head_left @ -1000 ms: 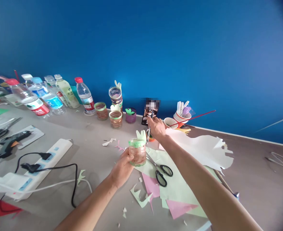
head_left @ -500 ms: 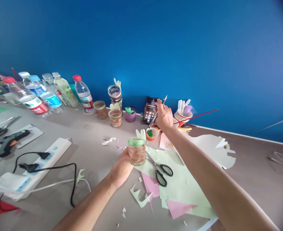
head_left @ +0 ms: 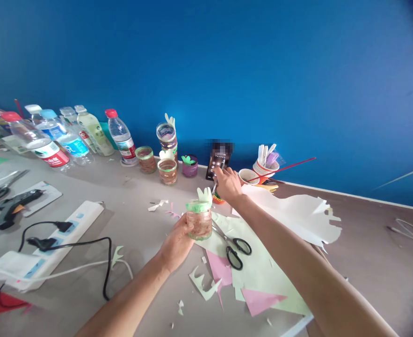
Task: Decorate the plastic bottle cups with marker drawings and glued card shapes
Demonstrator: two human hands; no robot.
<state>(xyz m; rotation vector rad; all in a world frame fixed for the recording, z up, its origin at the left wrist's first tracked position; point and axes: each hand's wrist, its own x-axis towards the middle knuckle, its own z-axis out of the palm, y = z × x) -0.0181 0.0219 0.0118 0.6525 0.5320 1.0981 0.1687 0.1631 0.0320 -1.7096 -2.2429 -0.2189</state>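
My left hand (head_left: pixel 178 241) is wrapped round a small decorated jar (head_left: pixel 199 219) with a green rim and a pale green paper cut-out on top; the jar stands on the table. My right hand (head_left: pixel 229 183) reaches far forward to a phone (head_left: pixel 216 164) propped against the blue wall, and a fingertip touches its screen. Its other fingers are curled round a thin stick-like tool (head_left: pixel 214 188) that points down. Black-handled scissors (head_left: pixel 235 245) lie on green paper (head_left: pixel 258 267) between my arms.
Several water bottles (head_left: pixel 121 136) line the wall at left, with more decorated jars (head_left: pixel 167 169) beside them. A paper cup of sticks (head_left: pixel 265 166) stands right of the phone. A glue gun (head_left: pixel 11 208), a power strip (head_left: pixel 54 241), cables and paper scraps lie at left; white paper (head_left: pixel 297 213) at right.
My right hand had lifted with the thin tool pointing up beside the phone; it has dropped lower and now touches the screen. The left hand and jar have stayed put.
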